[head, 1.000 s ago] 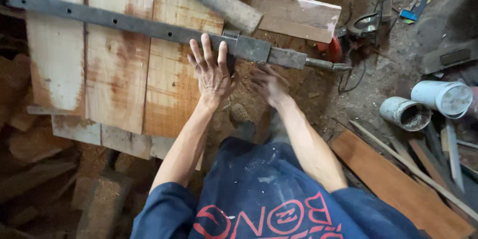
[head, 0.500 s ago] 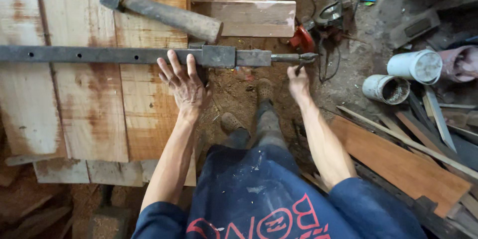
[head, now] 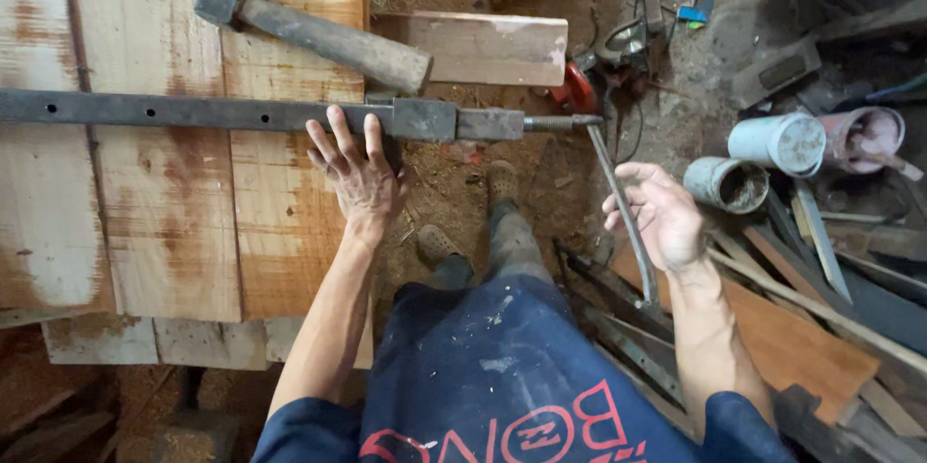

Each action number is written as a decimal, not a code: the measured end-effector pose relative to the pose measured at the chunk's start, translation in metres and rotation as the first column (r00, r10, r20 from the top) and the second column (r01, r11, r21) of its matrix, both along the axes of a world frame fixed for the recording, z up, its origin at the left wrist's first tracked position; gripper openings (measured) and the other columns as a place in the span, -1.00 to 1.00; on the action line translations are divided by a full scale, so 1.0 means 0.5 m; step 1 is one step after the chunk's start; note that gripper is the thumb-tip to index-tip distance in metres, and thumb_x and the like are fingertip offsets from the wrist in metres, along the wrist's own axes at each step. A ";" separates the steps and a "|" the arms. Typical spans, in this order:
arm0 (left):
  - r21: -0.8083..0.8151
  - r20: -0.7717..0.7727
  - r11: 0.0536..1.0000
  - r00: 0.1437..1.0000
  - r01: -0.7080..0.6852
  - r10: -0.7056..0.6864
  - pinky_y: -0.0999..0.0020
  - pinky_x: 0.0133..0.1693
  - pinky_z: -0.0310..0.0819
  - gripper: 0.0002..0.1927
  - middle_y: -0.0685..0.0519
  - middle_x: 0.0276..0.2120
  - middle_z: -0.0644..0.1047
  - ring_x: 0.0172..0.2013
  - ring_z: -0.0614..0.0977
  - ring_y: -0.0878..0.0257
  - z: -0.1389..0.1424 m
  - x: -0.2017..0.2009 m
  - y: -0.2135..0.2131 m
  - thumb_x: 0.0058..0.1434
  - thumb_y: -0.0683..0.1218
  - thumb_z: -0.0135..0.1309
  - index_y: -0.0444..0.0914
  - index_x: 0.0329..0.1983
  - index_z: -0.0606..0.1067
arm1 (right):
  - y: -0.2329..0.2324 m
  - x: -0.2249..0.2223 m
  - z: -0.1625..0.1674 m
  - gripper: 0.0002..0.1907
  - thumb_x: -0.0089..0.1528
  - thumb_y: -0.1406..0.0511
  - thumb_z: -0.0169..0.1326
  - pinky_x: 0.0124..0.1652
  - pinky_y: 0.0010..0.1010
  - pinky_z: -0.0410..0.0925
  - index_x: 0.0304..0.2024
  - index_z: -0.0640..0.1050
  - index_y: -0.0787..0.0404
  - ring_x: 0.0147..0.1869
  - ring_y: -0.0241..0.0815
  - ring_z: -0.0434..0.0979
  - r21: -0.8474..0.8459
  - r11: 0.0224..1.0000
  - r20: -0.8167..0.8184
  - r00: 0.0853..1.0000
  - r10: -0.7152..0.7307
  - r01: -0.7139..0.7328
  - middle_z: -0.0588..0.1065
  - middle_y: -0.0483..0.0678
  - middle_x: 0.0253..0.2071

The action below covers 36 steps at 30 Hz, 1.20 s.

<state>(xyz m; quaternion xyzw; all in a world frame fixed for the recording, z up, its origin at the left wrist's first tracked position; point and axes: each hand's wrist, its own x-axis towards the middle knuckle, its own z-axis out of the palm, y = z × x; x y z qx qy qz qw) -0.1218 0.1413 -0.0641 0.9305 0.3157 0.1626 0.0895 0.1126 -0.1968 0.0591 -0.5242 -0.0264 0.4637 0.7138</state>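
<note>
Rusty steel bar clamp (head: 241,113) lies across the joined planks (head: 174,202). Left hand (head: 359,173) presses flat, fingers spread, beside the clamp head; right hand (head: 661,217) curls loosely around the crank rod (head: 623,217) (tightening, I'd judge). Next turn wants a firmer grip.

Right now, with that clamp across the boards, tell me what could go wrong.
1. The left hand lies flat on the boards against the bar clamp; its fingers could get pinched if the bar shifts.
2. The right hand grips the thin crank handle loosely; it may slip mid-turn.
3. The mallet rests loose near the boards' edge and might roll off toward the feet.
</note>
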 end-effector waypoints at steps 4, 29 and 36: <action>0.059 0.028 0.998 0.999 -0.024 0.023 -0.64 0.34 -0.16 0.05 -0.33 0.52 -0.15 0.47 -0.17 -0.52 0.003 0.005 0.003 0.05 0.05 0.36 -0.12 0.51 0.02 | 0.014 0.018 0.027 -0.31 0.11 0.14 0.18 0.18 -0.19 0.40 0.16 0.42 0.49 0.11 0.12 0.60 0.356 0.928 -0.002 0.993 0.116 -0.107 0.53 0.27 0.06; -0.016 -0.200 0.990 0.971 -0.140 0.134 -0.55 0.36 -0.11 0.11 -0.18 0.51 -0.08 0.46 -0.18 -0.39 0.027 -0.002 0.024 -0.22 0.21 0.43 0.02 0.45 0.21 | 0.414 0.462 -0.315 -0.64 0.33 0.26 0.30 0.28 -0.25 0.33 0.17 0.60 0.15 0.31 -0.02 0.35 -0.376 0.923 0.911 -0.154 0.384 0.078 0.31 0.10 0.22; -0.014 -0.161 0.988 0.975 -0.155 0.151 -0.52 0.38 -0.06 0.16 -0.13 0.52 -0.08 0.49 -0.17 -0.32 0.019 -0.007 0.023 -0.25 0.20 0.45 0.07 0.47 0.18 | 0.415 0.291 -0.445 -0.59 0.53 0.13 -0.11 0.21 -0.41 0.31 0.27 0.44 0.26 0.19 -0.23 0.44 -0.122 0.928 0.360 0.855 0.372 -0.352 0.48 -0.11 0.16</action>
